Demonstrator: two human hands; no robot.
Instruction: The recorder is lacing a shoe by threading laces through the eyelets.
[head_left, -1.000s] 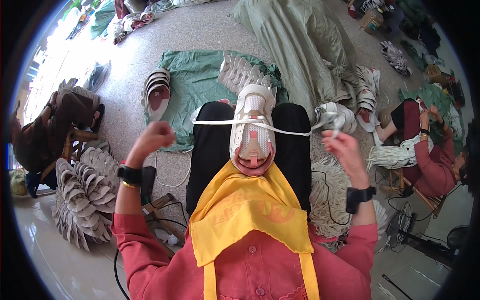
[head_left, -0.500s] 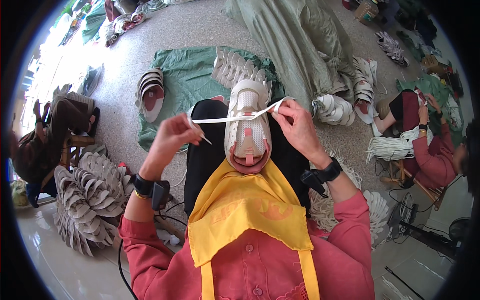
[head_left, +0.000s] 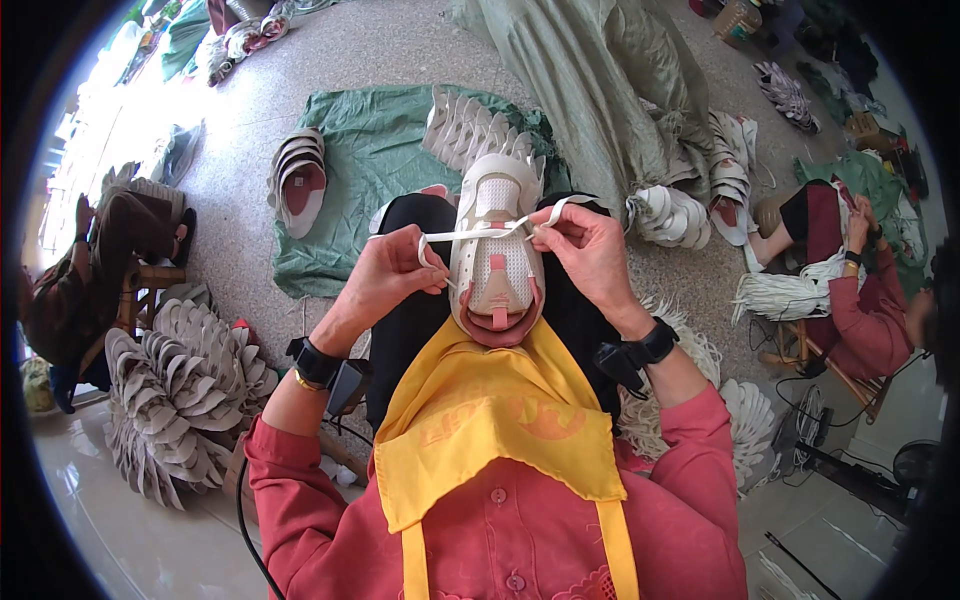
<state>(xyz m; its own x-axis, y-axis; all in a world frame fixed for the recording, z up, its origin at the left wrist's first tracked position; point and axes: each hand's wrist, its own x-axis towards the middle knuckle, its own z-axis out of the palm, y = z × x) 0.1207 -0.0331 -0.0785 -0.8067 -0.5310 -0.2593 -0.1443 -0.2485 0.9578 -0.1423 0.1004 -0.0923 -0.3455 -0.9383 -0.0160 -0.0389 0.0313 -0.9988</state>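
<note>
My left hand (head_left: 385, 275) and right hand (head_left: 590, 250) pinched flat white lace (head_left: 470, 234): limp, light; shoe upper (head_left: 497, 250) soft, held by lace ends

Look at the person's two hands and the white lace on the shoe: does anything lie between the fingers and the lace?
Nothing visible does. The left hand and right hand each already pinch the white lace, which stretches across the pale shoe on the person's lap. No other thing crosses between them.
</note>
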